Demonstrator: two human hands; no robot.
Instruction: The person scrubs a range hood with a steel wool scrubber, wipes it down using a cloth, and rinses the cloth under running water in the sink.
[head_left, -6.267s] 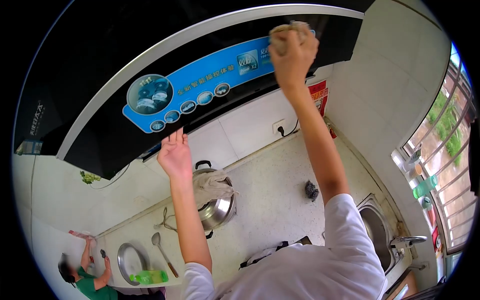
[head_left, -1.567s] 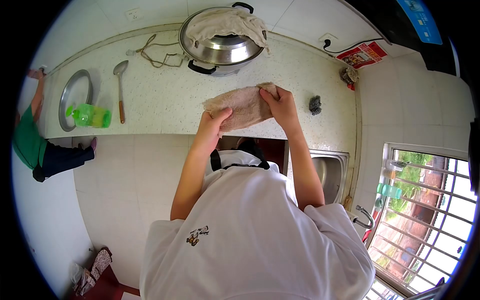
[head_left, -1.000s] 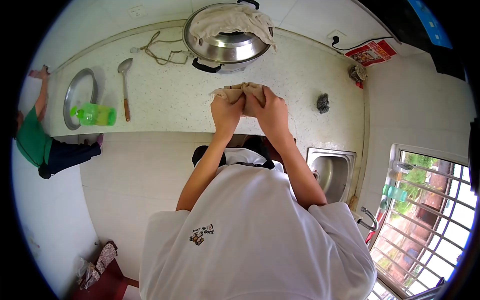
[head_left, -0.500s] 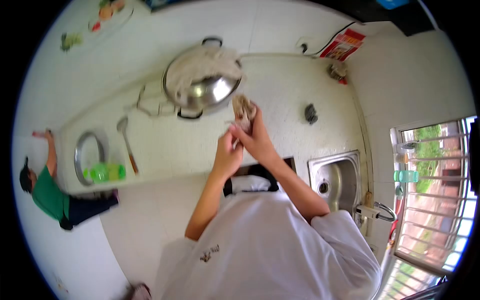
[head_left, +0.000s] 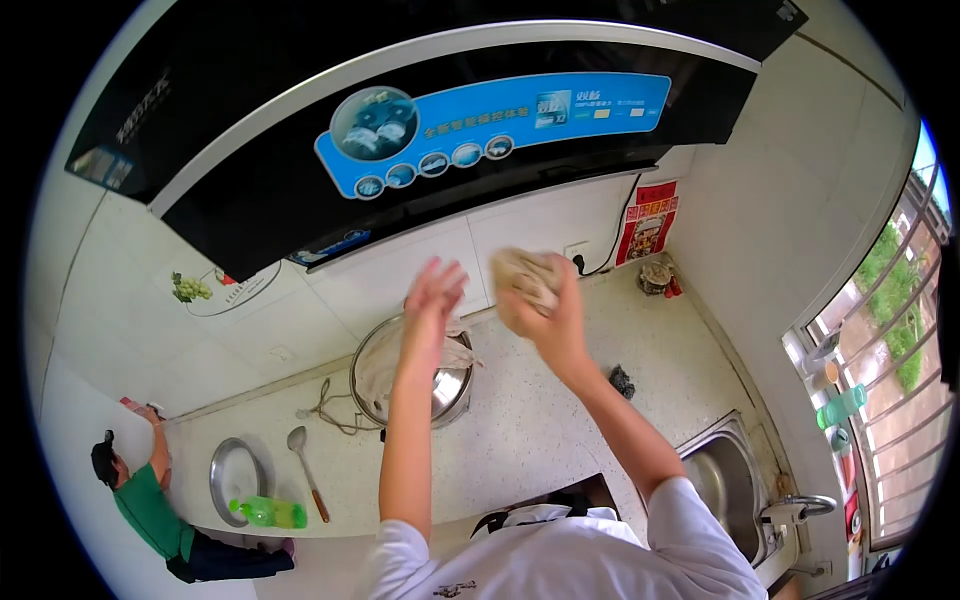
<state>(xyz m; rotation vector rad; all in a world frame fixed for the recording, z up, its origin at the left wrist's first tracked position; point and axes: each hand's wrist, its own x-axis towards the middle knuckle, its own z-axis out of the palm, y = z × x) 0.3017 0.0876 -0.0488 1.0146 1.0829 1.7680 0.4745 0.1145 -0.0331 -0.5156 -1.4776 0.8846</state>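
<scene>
My right hand (head_left: 552, 318) is raised in front of the wall, closed on a crumpled beige rag (head_left: 526, 274). My left hand (head_left: 432, 300) is up beside it with fingers apart and nothing in them, slightly smeared by motion. Below the left hand, a shiny metal wok (head_left: 452, 392) stands on the counter, with a pale cloth (head_left: 378, 368) draped over its lid. My left forearm hides part of the wok. Above both hands hangs a black range hood (head_left: 420, 215) with a blue label panel (head_left: 480, 125).
Left on the counter (head_left: 345, 455) are a metal pan (head_left: 226, 470), a spatula (head_left: 308, 470), a green bottle (head_left: 270, 512) and a cord (head_left: 338, 412). A steel scrubber (head_left: 621, 381) lies right, near the sink (head_left: 715, 475). A person in green (head_left: 150, 510) wipes the far-left wall.
My hands have moved apart and up toward the range hood. The rag, earlier between both hands, is now only in the right. The view has tilted upward.
</scene>
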